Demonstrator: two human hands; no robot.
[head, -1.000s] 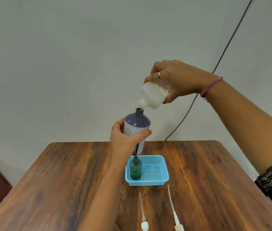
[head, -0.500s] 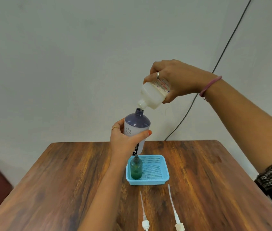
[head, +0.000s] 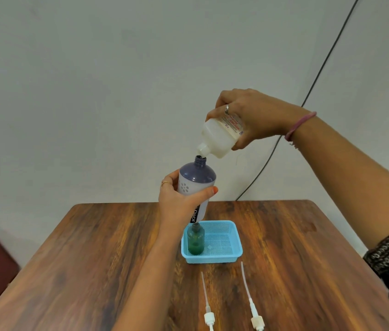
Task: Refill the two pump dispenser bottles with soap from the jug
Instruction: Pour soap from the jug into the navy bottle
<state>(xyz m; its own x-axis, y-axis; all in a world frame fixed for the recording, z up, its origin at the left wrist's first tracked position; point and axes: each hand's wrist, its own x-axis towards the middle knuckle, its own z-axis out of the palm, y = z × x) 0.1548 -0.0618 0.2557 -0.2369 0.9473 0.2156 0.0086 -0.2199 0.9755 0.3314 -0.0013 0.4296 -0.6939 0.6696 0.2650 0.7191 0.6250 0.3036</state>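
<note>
One head-worn camera looks forward and down (wide-angle) over the table (head: 93,259), close to the hands.

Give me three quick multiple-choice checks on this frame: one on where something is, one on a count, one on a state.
1. Where does the green bottle stand?
A. in the blue basket
B. on the bare table
C. in the left hand

2. How many pump heads lie on the table?
A. one
B. two
C. three

3. How is the white jug held?
A. upright
B. lying on the table
C. tipped, spout down over the purple bottle

Answers: 1 A, it stands inside the basket's left end. 2 B, pump and pump lie side by side near the front. 3 C, the right hand tilts it over the neck of the bottle that the left hand grips.
</note>
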